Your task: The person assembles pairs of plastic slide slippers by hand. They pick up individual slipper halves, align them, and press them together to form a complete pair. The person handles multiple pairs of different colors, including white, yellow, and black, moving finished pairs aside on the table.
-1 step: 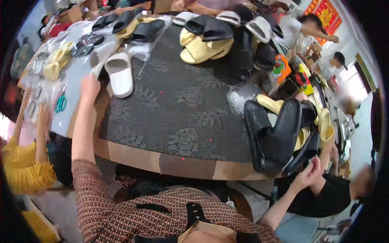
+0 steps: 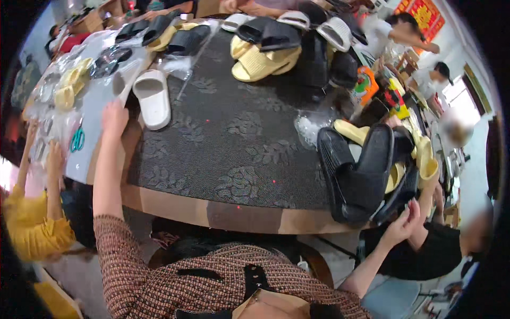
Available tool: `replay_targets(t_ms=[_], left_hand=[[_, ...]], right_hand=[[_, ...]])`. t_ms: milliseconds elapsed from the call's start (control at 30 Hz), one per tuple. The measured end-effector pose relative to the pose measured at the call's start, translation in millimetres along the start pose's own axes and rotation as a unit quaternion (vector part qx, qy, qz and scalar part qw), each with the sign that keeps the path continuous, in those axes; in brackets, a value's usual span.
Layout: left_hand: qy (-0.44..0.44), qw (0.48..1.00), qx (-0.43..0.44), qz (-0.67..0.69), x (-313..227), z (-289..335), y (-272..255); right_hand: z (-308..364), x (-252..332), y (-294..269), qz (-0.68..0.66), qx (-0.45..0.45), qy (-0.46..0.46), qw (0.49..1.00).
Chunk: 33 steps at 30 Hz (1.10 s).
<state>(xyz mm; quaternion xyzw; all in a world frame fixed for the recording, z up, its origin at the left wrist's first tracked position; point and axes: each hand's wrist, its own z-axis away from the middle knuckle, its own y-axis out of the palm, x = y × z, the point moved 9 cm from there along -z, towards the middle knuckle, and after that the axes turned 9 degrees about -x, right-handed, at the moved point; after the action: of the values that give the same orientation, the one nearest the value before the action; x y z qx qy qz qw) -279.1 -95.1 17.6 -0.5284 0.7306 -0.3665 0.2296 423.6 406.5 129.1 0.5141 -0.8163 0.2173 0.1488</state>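
At the table's left side, my left hand point(image 2: 113, 120) is closed round the near end of a pale slipper point(image 2: 124, 83) standing on its edge. Just right of it, a white slipper point(image 2: 152, 101) lies on the dark patterned mat point(image 2: 223, 122). My right hand point(image 2: 402, 223) hangs beyond the table's right front edge, fingers bent together. Whatever they pinch, if anything, is too small to make out. Close beside that hand, black slippers point(image 2: 366, 175) are piled with yellow slippers point(image 2: 426, 159), partly beyond the table edge.
Black, yellow point(image 2: 265, 65) and white slippers are heaped at the back. Teal-handled scissors point(image 2: 77, 139) and plastic bags lie on the left table. A crumpled clear bag point(image 2: 308, 129) sits by the right pile. A person in yellow point(image 2: 38, 220) works at left, another in black point(image 2: 425, 252) at right.
The whole view has shifted slightly. Both hands and the slippers keep nearly the same places.
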Motion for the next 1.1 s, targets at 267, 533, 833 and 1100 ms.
replay_targets(t_ms=[267,533,833,1100], left_hand=[[0.006,0.994,0.061,0.094,-79.7,98.6,-128.4],[-0.039,0.958,0.133,0.253,-110.4,177.2,-190.9],[-0.04,0.919,0.063,0.388,-142.7,218.0,-236.8],[-0.048,0.746,0.392,0.537,-224.9,289.5,-194.8]], right_hand=[[19.3,35.8,16.9,-0.138,-0.008,0.055,0.989],[38.2,62.0,34.8,-0.19,0.033,0.089,0.977],[116.0,105.9,63.1,-0.342,0.229,0.219,0.885],[265.4,112.0,81.2,-0.264,0.651,0.322,0.634]])
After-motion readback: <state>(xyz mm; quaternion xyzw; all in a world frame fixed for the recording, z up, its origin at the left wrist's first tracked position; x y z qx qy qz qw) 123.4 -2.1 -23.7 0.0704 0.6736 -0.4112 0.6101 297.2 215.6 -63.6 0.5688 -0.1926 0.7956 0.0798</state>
